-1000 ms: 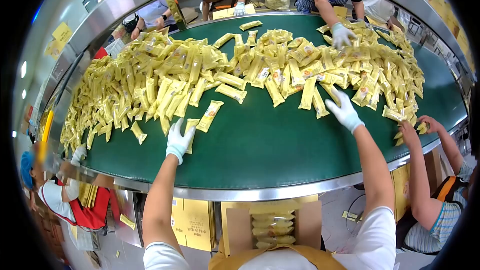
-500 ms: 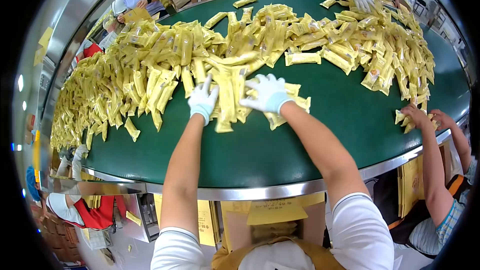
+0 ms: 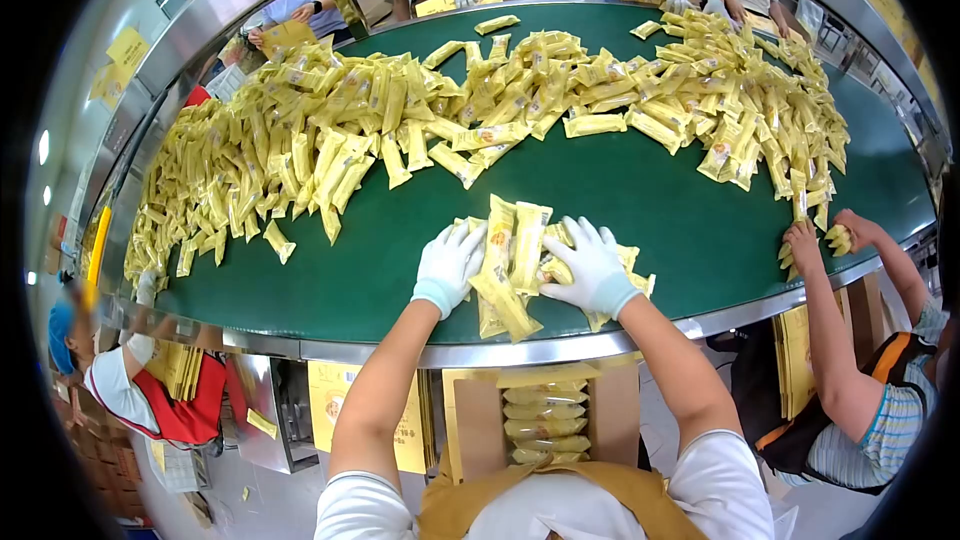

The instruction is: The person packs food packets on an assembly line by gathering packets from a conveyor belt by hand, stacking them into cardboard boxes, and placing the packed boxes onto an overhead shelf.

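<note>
On the smooth green worktop (image 3: pixel 300 292), I have the white-gloved left hand (image 3: pixel 449 262), fingers slightly parted, and white-gloved right hand (image 3: pixel 592 268), fingers wide, bracketing slim yellow plastic packets (image 3: pixel 530 245)

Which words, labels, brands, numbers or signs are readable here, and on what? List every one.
None can be read with certainty.
Yellow packets: printing too small.
Flat yellow cartons below the belt: printed characters, too small and blurred.
Yellow sheets at upper left: too blurred.
</note>
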`<action>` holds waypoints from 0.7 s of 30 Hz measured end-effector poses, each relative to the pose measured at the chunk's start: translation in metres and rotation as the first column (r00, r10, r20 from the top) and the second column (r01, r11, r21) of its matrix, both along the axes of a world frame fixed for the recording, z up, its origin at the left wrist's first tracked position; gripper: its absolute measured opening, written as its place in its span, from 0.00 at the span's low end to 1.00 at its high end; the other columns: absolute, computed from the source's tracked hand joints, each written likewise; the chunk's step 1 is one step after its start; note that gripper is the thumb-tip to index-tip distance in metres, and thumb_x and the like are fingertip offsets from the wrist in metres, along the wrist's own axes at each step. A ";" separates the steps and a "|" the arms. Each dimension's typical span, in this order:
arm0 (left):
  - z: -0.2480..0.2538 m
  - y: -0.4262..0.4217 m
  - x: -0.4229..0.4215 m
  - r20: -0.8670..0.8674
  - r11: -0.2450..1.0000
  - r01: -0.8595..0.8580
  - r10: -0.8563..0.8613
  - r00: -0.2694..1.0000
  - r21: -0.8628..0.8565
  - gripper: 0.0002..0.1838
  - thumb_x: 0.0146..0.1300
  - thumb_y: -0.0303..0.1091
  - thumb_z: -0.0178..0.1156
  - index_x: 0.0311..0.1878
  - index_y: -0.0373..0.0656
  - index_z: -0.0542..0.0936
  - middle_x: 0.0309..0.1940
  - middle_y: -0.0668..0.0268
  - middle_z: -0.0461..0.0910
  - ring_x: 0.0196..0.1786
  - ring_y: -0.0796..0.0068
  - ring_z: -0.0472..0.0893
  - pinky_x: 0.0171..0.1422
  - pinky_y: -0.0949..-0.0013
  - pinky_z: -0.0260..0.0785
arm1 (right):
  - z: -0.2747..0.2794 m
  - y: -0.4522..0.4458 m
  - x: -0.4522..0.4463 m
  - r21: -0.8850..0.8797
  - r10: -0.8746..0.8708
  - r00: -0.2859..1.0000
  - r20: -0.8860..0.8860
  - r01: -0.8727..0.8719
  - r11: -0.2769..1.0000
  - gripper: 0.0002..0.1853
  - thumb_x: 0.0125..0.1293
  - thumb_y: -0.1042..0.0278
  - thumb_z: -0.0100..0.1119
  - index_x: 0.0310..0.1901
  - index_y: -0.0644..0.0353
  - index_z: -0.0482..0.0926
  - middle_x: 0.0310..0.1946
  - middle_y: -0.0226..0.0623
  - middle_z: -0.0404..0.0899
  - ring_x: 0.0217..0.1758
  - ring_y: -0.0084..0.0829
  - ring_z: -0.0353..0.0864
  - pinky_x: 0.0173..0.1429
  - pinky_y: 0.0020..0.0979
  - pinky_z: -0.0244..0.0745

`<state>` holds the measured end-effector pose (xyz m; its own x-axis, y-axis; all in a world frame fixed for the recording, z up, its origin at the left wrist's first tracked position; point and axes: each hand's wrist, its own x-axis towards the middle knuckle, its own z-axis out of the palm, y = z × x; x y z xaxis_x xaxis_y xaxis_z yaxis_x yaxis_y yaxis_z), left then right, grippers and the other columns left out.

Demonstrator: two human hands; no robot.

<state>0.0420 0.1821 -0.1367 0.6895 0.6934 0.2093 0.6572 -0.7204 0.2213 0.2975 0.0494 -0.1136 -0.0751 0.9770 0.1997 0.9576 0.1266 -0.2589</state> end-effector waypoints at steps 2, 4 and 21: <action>0.006 -0.014 -0.014 0.043 0.999 -0.013 0.015 0.999 -0.049 0.28 0.70 0.47 0.54 0.72 0.52 0.70 0.70 0.60 0.72 0.69 0.51 0.72 0.71 0.49 0.63 | -0.006 -0.025 0.006 0.064 -0.034 0.997 0.062 0.030 0.998 0.36 0.59 0.40 0.67 0.67 0.48 0.73 0.70 0.50 0.68 0.76 0.56 0.60 0.76 0.64 0.50; 0.013 -0.032 -0.026 -0.035 0.997 -0.080 0.080 0.996 0.020 0.31 0.68 0.46 0.57 0.73 0.52 0.69 0.72 0.62 0.71 0.70 0.54 0.72 0.72 0.50 0.61 | -0.017 -0.049 0.011 0.059 0.006 0.997 0.081 -0.010 0.998 0.35 0.59 0.47 0.69 0.67 0.48 0.72 0.71 0.48 0.67 0.76 0.55 0.62 0.78 0.61 0.49; 0.026 -0.087 -0.046 0.198 0.798 -0.424 0.541 0.817 -0.428 0.27 0.57 0.38 0.62 0.61 0.40 0.80 0.53 0.45 0.78 0.55 0.46 0.80 0.60 0.53 0.74 | 0.006 -0.101 0.052 -0.127 -0.197 0.972 -0.130 0.181 0.975 0.25 0.55 0.66 0.73 0.55 0.57 0.79 0.49 0.45 0.83 0.55 0.48 0.81 0.61 0.43 0.75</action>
<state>-0.0037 0.0947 -0.1112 0.1879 0.9819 0.0242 0.7565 -0.1604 0.6340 0.3498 -0.0512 -0.1071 0.1341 0.9876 0.0818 0.9140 -0.0913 -0.3954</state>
